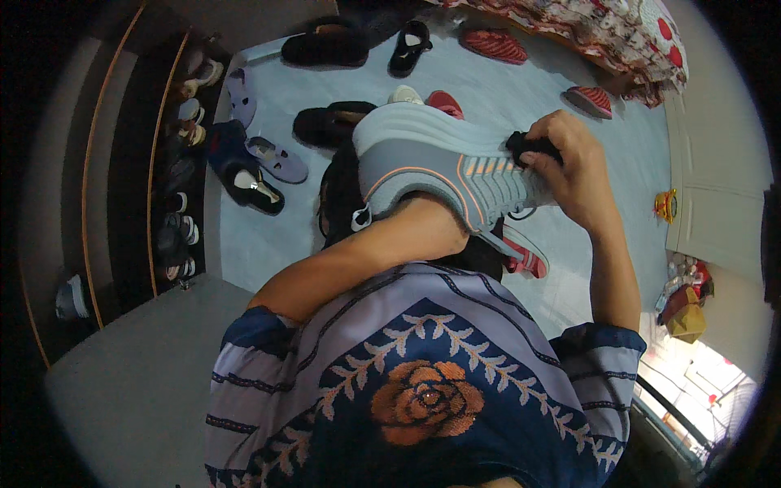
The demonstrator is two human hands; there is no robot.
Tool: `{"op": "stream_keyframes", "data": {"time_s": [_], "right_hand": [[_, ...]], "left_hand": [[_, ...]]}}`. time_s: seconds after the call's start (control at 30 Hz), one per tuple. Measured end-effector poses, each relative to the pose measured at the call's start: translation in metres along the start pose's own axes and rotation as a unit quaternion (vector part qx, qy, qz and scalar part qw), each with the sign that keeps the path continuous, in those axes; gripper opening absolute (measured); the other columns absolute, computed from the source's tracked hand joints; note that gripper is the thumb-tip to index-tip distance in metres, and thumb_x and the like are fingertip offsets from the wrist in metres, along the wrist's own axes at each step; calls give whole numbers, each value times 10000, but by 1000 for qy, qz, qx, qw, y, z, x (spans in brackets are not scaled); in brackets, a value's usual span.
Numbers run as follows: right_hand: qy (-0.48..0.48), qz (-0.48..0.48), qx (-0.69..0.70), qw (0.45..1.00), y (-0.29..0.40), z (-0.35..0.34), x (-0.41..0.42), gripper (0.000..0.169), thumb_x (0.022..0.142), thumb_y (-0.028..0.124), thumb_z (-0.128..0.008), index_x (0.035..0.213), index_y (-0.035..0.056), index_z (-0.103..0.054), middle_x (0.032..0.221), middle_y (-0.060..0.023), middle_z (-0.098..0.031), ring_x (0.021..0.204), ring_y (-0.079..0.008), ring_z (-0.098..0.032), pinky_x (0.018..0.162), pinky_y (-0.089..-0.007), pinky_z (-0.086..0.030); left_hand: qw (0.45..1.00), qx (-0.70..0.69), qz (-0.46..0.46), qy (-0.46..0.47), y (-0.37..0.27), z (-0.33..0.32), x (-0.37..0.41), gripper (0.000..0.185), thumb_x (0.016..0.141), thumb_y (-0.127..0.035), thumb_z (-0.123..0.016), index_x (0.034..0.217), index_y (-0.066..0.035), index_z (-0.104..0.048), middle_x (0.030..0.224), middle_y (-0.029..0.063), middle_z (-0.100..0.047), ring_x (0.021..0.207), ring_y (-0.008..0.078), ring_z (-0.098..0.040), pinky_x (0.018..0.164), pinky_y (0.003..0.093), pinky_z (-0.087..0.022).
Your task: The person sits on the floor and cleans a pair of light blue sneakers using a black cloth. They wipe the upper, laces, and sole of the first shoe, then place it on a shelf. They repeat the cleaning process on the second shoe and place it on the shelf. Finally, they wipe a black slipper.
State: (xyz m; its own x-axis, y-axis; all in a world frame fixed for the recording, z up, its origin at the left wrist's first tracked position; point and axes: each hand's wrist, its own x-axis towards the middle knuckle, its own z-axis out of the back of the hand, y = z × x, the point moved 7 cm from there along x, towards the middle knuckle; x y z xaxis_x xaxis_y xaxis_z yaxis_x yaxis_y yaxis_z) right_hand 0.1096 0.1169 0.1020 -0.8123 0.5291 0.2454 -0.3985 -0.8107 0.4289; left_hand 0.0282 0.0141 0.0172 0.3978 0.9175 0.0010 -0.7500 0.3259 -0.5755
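A grey running shoe with a pale thick sole and orange trim lies sideways in front of my torso. My left hand reaches in through the collar; only the wrist end shows, and the fingers are hidden inside the shoe. At the toe end, my right hand pinches a bunched black cloth-like piece against the shoe, near the sole edge. Laces run along the shoe's upper, and one dark loop hangs beneath the toe. Under the shoe, a red and white sneaker is partly hidden.
Several dark slippers, one a black slipper, and lilac shoes lie on the pale floor. To the left, an open shoe cabinet holds several pairs. Red striped slippers lie near a patterned cloth. Bags sit at right.
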Motion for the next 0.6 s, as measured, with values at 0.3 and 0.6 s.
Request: {"op": "stream_keyframes", "data": {"time_s": [0.3, 0.6], "right_hand": [[49, 74, -11, 996, 33, -24, 30, 246, 690, 132, -709, 884, 75, -569, 819, -93, -565, 811, -303, -572, 675, -405, -448], [51, -6, 202, 978, 29, -29, 39, 267, 711, 124, -702, 939, 65, -577, 841, -118, -559, 827, -321, -561, 714, -405, -449]], "left_hand": [[1000, 15, -10, -24, -2, 4, -1, 384, 741, -136, -525, 1098, -12, -597, 1134, 246, -567, 1017, 407, -555, 890, 468, -439], [999, 29, 10, 25, -3, 8, 4, 329, 729, -132, -533, 1020, -12, -631, 1054, 246, -598, 937, 405, -584, 828, 474, -463]]}}
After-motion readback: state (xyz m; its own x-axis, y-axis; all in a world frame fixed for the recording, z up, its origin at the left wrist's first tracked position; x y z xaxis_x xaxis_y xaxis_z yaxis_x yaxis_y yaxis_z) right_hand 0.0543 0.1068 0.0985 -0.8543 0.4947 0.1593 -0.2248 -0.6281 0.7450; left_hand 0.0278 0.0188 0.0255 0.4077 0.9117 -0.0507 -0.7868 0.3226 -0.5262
